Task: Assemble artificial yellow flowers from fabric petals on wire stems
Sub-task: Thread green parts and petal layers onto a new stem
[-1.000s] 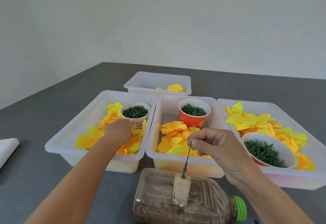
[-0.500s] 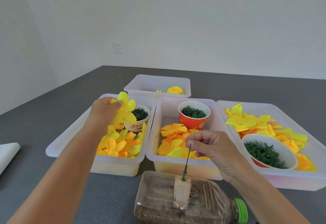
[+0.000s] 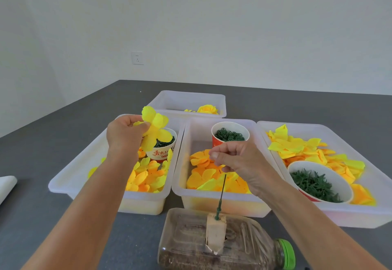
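Yellow fabric petal piece [image 3: 156,130], several lobes joined at a centre, is pinched in the curled fingers of the left hand [image 3: 125,135] and held in the air above the far end of the left bin [image 3: 70,181], in front of a white paper cup [image 3: 162,152]. The cup bears red Chinese characters, partly hidden by petals and not fully legible; it holds dark green parts.

The right hand [image 3: 239,162] pinches the top of a thin green wire stem [image 3: 221,193] between thumb and curled fingers. The stem stands nearly upright, its lower end set in a tan block [image 3: 216,234] fixed on a clear plastic bottle [image 3: 212,246] that lies on its side with a green cap [image 3: 287,253] to the right. The bottle lies at the near edge of the grey table [image 3: 42,146], just in front of the middle bin [image 3: 178,184].

Three translucent bins stand side by side, rims touching or nearly so; a fourth, the far bin [image 3: 188,102], sits behind them and holds a finished yellow flower [image 3: 207,109]. The middle bin holds orange-yellow petals and a red cup [image 3: 216,142] of green rings. The right bin [image 3: 360,212] holds yellow petals and a bowl [image 3: 318,182] of green pointed pieces.

Bare table lies to the left of the bins and behind them. A white object [image 3: 6,185] is cut off by the left frame edge. A wall socket [image 3: 137,58] is set in the white wall.
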